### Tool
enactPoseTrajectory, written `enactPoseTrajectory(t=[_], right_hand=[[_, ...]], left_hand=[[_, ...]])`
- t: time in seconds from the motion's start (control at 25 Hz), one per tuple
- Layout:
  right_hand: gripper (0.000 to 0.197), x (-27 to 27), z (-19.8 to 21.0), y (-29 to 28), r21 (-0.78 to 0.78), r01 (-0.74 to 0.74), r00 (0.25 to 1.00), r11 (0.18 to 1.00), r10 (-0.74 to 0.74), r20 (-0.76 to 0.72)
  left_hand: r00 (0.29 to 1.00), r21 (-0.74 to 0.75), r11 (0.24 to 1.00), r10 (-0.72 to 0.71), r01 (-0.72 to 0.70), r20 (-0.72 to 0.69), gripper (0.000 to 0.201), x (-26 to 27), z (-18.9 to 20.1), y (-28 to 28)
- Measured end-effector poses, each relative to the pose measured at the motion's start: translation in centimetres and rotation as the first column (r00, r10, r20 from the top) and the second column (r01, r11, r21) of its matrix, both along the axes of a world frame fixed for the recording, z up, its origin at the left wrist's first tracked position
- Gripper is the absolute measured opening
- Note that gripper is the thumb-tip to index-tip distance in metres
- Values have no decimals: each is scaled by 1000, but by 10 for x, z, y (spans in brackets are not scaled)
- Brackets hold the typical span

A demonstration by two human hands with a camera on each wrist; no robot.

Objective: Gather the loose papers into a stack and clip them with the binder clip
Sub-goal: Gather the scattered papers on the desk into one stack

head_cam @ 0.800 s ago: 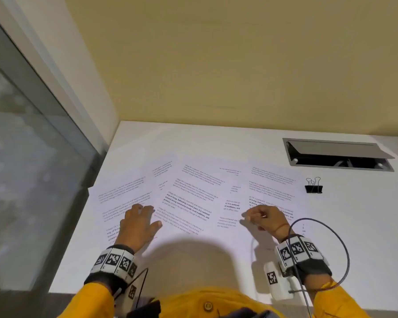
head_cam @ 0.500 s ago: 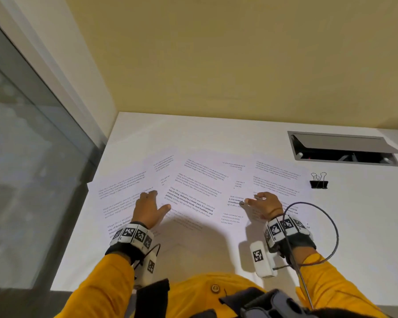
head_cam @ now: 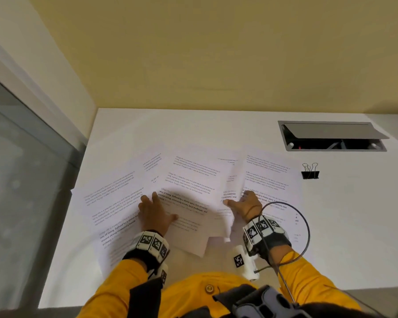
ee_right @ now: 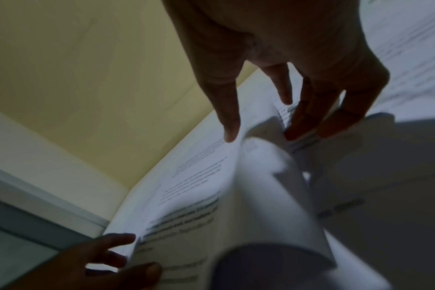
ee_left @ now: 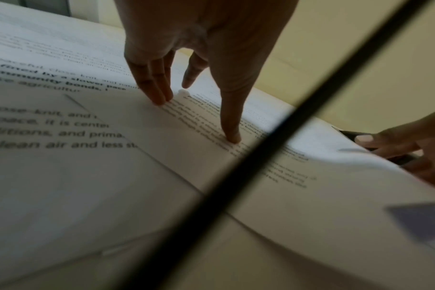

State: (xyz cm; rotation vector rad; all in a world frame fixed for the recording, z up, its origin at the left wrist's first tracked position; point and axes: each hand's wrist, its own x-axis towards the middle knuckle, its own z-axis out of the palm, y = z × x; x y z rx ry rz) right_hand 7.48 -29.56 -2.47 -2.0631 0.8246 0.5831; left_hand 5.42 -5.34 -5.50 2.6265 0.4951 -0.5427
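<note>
Binder clip (head_cam: 310,172) well right of papers (head_cam: 189,180)

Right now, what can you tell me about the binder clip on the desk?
The binder clip is black, with two silver wire handles standing up side by side. It sits alone on the white desk, right of the spread papers and nearer than the grey cable hatch. Neither hand touches it.

A white desk (head_cam: 216,127) against a yellow wall carries overlapping printed papers (head_cam: 193,177) fanned across its middle, a black binder clip (head_cam: 310,172) just right of them, and a recessed cable hatch (head_cam: 331,136) (lid raised) behind.
</note>
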Motion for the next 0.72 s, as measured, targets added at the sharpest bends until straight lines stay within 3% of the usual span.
enactPoseTrajectory(t=[0.08,0.2,0.32,0.44,0.52,0.72], right_hand=[[77,-2,-5,3,136,106,992,985,-113,50],[27,0,-4,11,231,172,978,958,-194,74],[47,1,2,13,229,215,972,950,-232,50],[34,0,-6,3,28,138,984,990,-141,109],[40,-3,-10,-4,-58,123,987,991,-116,116],[50,-12,-18,-2,143,75,993,987,-88,85]], left_hand=[[1000,26,999,-22,22,11,100,1,1,1],[998,65,996,-64,63,9,104,1,-1,6],[999,33,999,-37,36,13,102,3,-1,9],[1000,17,1000,4,-5,20,98,0,1,7],[999,4,1000,21,-21,33,97,-2,1,4],[1000,-23,999,28,-28,3,93,-2,1,-3]])
